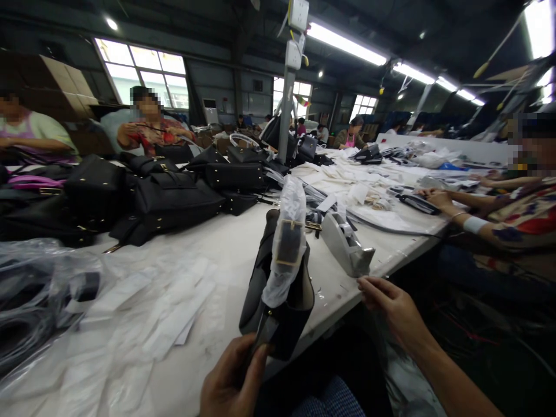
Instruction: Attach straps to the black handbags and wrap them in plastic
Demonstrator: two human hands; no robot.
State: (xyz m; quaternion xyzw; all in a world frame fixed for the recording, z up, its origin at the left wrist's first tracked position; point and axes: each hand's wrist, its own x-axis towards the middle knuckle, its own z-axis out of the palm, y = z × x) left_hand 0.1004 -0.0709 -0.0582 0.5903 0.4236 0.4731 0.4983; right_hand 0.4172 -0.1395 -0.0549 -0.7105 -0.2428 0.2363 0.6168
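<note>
A black handbag (295, 318) stands at the table's front edge, its opening partly in view. White protective wrap (289, 202) covers part of its strap, with a gold buckle (290, 263) showing through. My left hand (237, 376) pinches the dark strap end (266, 331) between thumb and fingers, beside the bag. Just beyond the bag, to the right, sits a grey tape dispenser (347, 249). Close to its near end is my right hand (393, 307), thumb and forefinger pressed together; whatever is between them is too small to make out.
Black bags (174, 200) are heaped along the left and back. White paper strips (147, 301) and plastic-wrapped straps (30, 313) cover the left front. A grey post (286, 116) rises behind. Co-workers sit across the table and at right, where a person's hands (436, 200) handle a dark piece.
</note>
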